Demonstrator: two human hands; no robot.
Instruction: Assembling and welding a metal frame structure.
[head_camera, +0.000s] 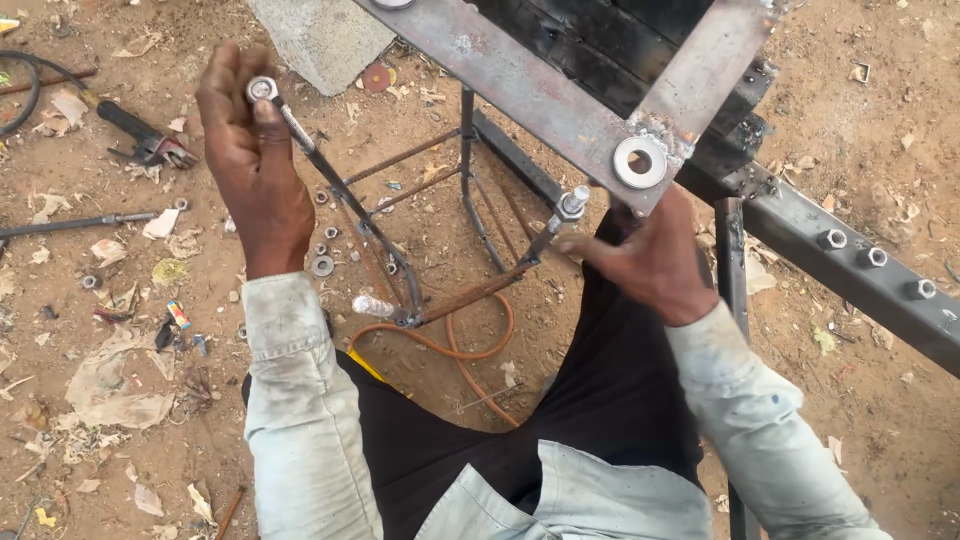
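The left hand (250, 160) was raised over the sandy ground (100, 300), its fingers (268, 125) curled tight around the top of a thin threaded rod (300, 135) whose end carried a nut and washer (262, 89) just above the thumb. That rod ran down and to the right into a small rusty wire frame (420, 230) standing on the ground between the person's knees. The right hand (640, 260) reached in under the corner of a flat steel frame (560, 90), fingers pinched narrow on a second threaded rod (545, 235) just below its nut (572, 203). A large washer (640, 160) lay welded on the steel frame's corner, right above that hand. An orange hose (460, 350) looped on the ground below the wire frame. Loose washers (322, 265) lay scattered near the left wrist, a dark-handled tool (140, 135) lay farther left, and three bolts (870, 257) stood along a steel bar at right.
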